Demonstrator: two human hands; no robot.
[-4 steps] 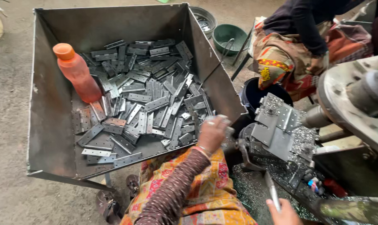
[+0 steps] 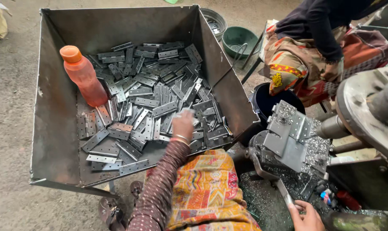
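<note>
Head view, left hand closed on hinge plates in one bin, right hand gripping one lever, one orange bottle.

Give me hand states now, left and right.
Left hand: down on the metal hinge plates in the bin, fingers hidden; open or closed cannot be told.
Right hand: fingers on a thin metal strip; grip unclear.

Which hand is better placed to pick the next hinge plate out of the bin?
Left. The left hand already rests on the pile of hinge plates inside the metal bin, while the right hand is down by the machine, holding a flat metal piece.
</note>
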